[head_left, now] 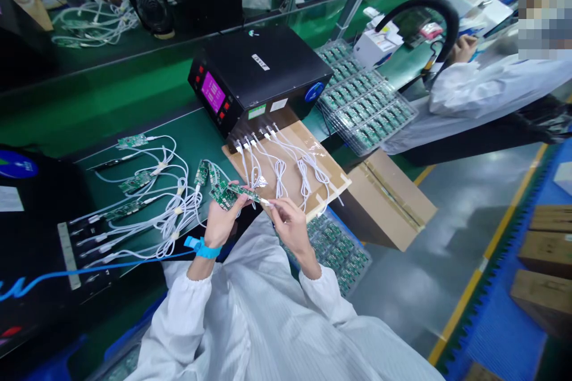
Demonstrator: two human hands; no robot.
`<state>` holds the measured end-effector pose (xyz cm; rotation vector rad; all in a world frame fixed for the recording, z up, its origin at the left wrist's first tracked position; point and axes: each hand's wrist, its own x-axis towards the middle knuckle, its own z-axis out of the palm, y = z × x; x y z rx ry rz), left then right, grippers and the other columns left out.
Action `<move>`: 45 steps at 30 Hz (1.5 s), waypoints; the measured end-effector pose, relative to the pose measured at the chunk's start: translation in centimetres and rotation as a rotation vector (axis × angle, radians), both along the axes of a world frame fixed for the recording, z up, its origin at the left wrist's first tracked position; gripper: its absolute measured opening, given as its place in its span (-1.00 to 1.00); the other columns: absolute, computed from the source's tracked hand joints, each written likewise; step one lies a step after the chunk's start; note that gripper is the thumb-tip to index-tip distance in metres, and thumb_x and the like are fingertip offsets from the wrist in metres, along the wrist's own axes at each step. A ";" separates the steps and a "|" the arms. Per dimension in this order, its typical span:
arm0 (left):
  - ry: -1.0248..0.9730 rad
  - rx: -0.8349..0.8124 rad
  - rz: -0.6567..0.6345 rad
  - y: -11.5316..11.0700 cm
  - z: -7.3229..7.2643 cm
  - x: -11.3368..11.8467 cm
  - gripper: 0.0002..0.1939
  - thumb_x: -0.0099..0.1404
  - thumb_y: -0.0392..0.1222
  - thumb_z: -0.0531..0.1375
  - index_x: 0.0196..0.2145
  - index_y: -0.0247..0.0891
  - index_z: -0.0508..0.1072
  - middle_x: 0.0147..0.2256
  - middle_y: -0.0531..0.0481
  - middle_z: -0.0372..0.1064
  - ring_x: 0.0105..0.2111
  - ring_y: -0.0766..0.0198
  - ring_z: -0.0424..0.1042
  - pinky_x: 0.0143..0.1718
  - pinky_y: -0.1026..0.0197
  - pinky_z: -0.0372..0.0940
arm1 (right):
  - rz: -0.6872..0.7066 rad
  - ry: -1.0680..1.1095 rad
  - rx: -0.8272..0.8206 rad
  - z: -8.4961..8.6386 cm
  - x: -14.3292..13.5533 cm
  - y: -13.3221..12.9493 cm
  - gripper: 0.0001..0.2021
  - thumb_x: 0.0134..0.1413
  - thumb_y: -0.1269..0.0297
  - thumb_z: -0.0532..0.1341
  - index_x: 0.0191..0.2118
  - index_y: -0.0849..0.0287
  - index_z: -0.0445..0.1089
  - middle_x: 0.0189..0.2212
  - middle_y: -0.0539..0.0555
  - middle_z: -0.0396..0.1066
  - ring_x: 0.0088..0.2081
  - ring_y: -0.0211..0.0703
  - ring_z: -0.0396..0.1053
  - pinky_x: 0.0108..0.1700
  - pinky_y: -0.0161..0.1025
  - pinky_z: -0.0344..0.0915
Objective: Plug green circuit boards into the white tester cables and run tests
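Note:
My left hand, with a blue wrist strap, is closed on several small green circuit boards. One narrow circuit board sticks out from it toward the right. At that board's end, the fingers of my right hand pinch a white cable plug. Whether the plug is seated in the board I cannot tell. White cables run in tied bundles from the black test box across a brown cardboard sheet just beyond my hands.
Left on the green bench lie tangled white cables with boards attached, leading to another black box. Clear trays of boards stand at the back right; another tray is beside my lap. A carton and a co-worker's sleeve are at right.

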<state>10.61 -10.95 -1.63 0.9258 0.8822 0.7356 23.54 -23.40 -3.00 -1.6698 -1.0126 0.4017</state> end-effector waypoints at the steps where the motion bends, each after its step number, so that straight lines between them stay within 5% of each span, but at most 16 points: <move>1: 0.007 0.021 -0.002 0.0 0.0 0.0 -0.27 0.12 0.08 0.48 0.16 -0.24 0.40 -0.05 -0.19 0.60 -0.06 -0.01 0.62 0.08 -0.13 0.50 | -0.004 -0.003 0.005 0.0 0.0 0.0 -0.80 0.39 0.24 0.20 -0.07 0.14 0.57 -0.22 0.09 0.51 -0.47 -0.33 0.33 -0.43 -0.31 0.31; 8: 0.030 0.049 -0.009 -0.3 0.0 -0.1 -0.32 0.14 0.07 0.47 0.12 -0.26 0.42 -0.06 -0.20 0.59 -0.08 -0.01 0.62 -0.04 -0.10 0.56 | -0.026 -0.003 0.004 -0.1 -0.2 0.2 -0.78 0.37 0.21 0.21 -0.08 0.14 0.60 -0.22 0.11 0.53 -0.46 -0.32 0.34 -0.41 -0.30 0.35; 12: 0.041 0.083 -0.016 -0.2 -0.5 -0.1 -0.45 0.14 0.02 0.48 0.00 -0.25 0.47 -0.13 -0.13 0.60 -0.15 0.11 0.61 -0.02 0.02 0.52 | 0.048 0.330 -0.089 0.0 0.9 0.0 -0.71 0.26 0.06 0.30 -0.12 0.14 0.64 -0.13 0.16 0.53 -0.54 -0.34 0.38 -0.58 -0.32 0.33; 18: -0.029 0.094 -0.023 -0.3 -0.6 0.7 -0.59 0.17 -0.09 0.47 -0.09 -0.23 0.48 -0.16 -0.04 0.55 -0.53 0.46 0.35 -0.46 0.31 0.32 | -0.008 0.726 -0.137 1.2 3.9 0.3 -0.48 0.09 -0.04 0.42 0.06 0.21 0.59 -0.59 -0.08 0.37 -0.66 -0.37 0.21 -0.65 -0.36 0.24; 23: -0.254 -0.108 -0.042 -1.0 0.2 2.0 -0.55 0.12 -0.14 0.51 -0.08 -0.21 0.48 -0.15 -0.04 0.53 -0.52 0.46 0.31 -0.54 0.33 0.24 | 0.093 0.677 -0.050 1.9 4.1 2.3 -0.49 0.13 -0.04 0.40 0.11 0.16 0.57 -0.50 -0.09 0.33 -0.56 -0.37 0.27 -0.49 -0.33 0.32; 28: -0.305 -0.229 -0.087 -1.6 0.3 2.5 -0.58 0.26 0.15 0.38 -0.16 -0.27 0.54 -0.43 0.01 0.44 -0.44 0.33 0.40 -0.36 0.27 0.37 | 0.234 0.533 -0.003 1.9 3.2 4.2 -0.65 0.20 -0.02 0.36 -0.04 0.10 0.65 -0.30 0.03 0.45 -0.50 -0.38 0.29 -0.43 -0.32 0.31; 34: -0.267 -0.227 -0.101 -2.0 0.2 2.6 -0.58 0.23 0.13 0.41 -0.17 -0.27 0.51 -0.46 0.04 0.40 -0.48 0.36 0.36 -0.42 0.30 0.31 | 0.161 0.480 0.028 2.4 2.6 4.8 -0.69 0.20 -0.01 0.36 -0.13 0.13 0.61 -0.27 0.05 0.47 -0.46 -0.33 0.38 -0.36 -0.30 0.40; 40: -0.252 -0.208 -0.130 -2.2 -0.1 2.6 -0.56 0.26 0.14 0.40 -0.14 -0.28 0.49 -0.49 0.07 0.37 -0.49 0.38 0.32 -0.44 0.33 0.27 | 0.245 0.537 0.037 2.3 1.9 4.5 -0.71 0.26 -0.02 0.31 -0.15 0.13 0.51 -0.10 0.07 0.33 -0.50 -0.35 0.42 -0.43 -0.24 0.48; 45: -0.240 -0.237 -0.137 -2.1 -0.2 2.5 -0.52 0.20 0.14 0.44 -0.15 -0.29 0.48 -0.45 0.07 0.37 -0.50 0.39 0.33 -0.46 0.31 0.28 | 0.250 0.357 0.016 1.9 2.3 4.2 -0.71 0.34 0.01 0.24 -0.11 0.14 0.52 -0.09 0.10 0.31 -0.36 -0.31 0.45 -0.28 -0.27 0.51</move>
